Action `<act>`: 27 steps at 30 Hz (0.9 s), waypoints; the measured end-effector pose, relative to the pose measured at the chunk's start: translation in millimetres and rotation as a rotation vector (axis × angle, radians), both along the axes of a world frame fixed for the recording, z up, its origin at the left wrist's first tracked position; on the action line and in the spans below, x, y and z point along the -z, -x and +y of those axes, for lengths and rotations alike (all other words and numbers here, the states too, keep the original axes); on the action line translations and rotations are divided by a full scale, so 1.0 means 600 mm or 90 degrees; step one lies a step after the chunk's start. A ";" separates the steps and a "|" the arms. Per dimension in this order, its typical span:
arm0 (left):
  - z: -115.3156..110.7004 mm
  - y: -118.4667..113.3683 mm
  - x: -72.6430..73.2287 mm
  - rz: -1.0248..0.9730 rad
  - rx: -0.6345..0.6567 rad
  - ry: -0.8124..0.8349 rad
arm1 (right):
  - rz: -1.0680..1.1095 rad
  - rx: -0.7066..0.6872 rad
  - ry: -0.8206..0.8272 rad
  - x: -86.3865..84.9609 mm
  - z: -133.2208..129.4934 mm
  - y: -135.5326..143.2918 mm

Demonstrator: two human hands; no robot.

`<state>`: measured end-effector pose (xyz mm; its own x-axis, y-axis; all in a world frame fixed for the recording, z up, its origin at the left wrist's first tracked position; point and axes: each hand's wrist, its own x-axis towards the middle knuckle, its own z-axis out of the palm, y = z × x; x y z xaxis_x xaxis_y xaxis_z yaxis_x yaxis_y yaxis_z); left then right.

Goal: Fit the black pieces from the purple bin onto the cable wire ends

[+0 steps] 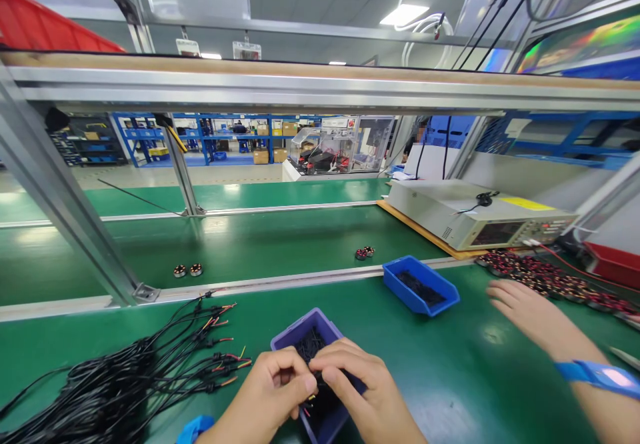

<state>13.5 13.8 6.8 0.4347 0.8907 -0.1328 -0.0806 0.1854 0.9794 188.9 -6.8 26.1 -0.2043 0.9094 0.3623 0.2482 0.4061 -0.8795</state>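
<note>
My left hand (274,391) is closed, thumb and forefinger pinched together above a purple bin (283,344). Thin coloured wires (311,399), yellow and pink, poke out just under its fingertips. Close against it, my right hand (363,385) is also pinched; whatever is between its fingertips is too small to make out. Inside the bin lie many short black pieces (311,344) that look like tubing. Left of my hands, a heap of black cables (120,377) spreads over the green table, with red, orange and yellow wire ends facing me.
A co-worker's hand (525,314) with a blue wristband reaches in from the right, beside a pile of copper-wound motor parts (550,277). A blue bin (450,295) holds black pieces. Behind stand a grey instrument (480,214) and a metal frame post (75,197). Two wound parts (188,270) sit left.
</note>
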 end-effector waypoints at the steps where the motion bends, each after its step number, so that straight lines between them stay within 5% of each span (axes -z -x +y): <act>1: 0.001 0.000 0.003 0.003 -0.009 -0.004 | -0.009 -0.002 -0.016 -0.001 0.001 0.000; 9: -0.006 0.008 0.006 -0.072 0.011 0.001 | -0.048 0.057 0.010 0.001 0.001 0.007; 21: -0.002 0.005 0.011 -0.144 0.044 0.027 | 0.000 0.002 0.089 -0.006 0.002 -0.003; 24: -0.002 0.014 -0.004 -0.135 0.037 0.042 | 0.016 0.008 0.085 -0.008 0.002 -0.005; 27: 0.009 0.068 -0.050 -0.104 -0.040 0.024 | 0.088 0.048 0.076 -0.007 0.002 -0.012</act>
<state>-27.1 19.3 37.1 0.3962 0.9128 -0.0990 -0.2508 0.2113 0.9447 196.0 -5.9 30.4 -0.0901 0.9584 0.2708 0.1467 0.2817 -0.9482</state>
